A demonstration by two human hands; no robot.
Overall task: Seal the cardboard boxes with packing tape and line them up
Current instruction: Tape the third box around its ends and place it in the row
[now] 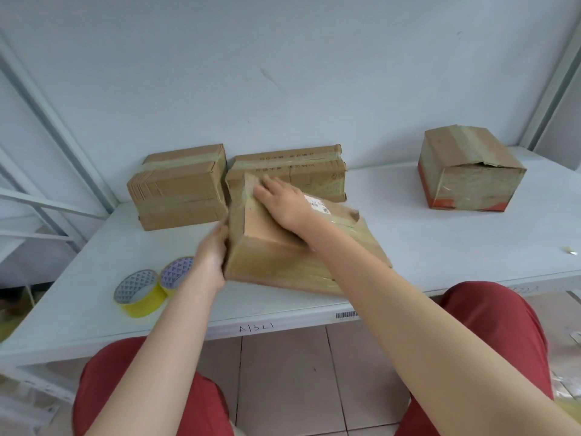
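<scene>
A taped cardboard box lies at the front middle of the white table, turned at an angle. My right hand lies flat on its top near the far left corner, fingers straight, pressing on the tape. My left hand rests against the box's left side and steadies it. Behind it, two taped boxes stand side by side against the wall: one at the left and one in the middle. A fourth taped box stands apart at the back right.
Two rolls of yellow-edged packing tape lie on the table to the left of my left arm. A small scrap lies at the right edge. My red-trousered knees are under the table's front edge.
</scene>
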